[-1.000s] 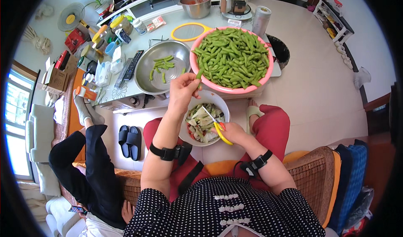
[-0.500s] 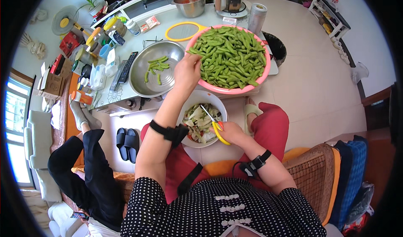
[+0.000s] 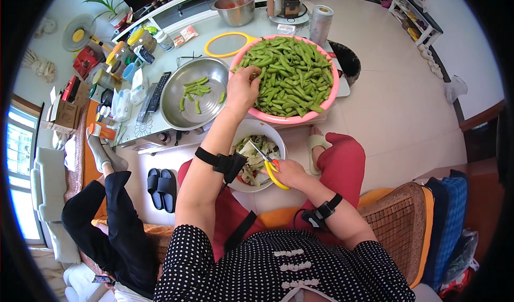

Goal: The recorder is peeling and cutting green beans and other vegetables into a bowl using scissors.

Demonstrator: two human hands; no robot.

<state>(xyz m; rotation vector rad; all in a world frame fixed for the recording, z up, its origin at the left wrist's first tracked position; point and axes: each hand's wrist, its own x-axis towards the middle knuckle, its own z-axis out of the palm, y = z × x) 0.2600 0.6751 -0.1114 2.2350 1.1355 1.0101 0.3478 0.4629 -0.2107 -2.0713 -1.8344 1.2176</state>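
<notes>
A pink basin point(image 3: 331, 96) heaped with green edamame pods point(image 3: 293, 74) stands on the table. My left hand point(image 3: 244, 90) is at its left side, fingers curled and touching the pods; what they hold, if anything, is hidden. My right hand point(image 3: 290, 174) is closed around yellow-handled scissors point(image 3: 274, 177), their blades pointing up and left. Under the scissors, a white bowl point(image 3: 277, 136) contains vegetable scraps point(image 3: 251, 155). Left of the basin, a steel bowl point(image 3: 174, 109) has several pods point(image 3: 196, 88) in it.
A yellow-rimmed strainer point(image 3: 229, 44), a silver can point(image 3: 321, 25) and another steel bowl point(image 3: 235, 10) stand farther back. Remote controls point(image 3: 159, 92), jars and bottles crowd the table's left. Another person's legs point(image 3: 118, 205) and black slippers point(image 3: 161, 188) are at left.
My left hand has moved slightly right, its fingers farther over the pods in the basin. The scissors stay in my right hand above the scraps. The whole view has shifted a little.
</notes>
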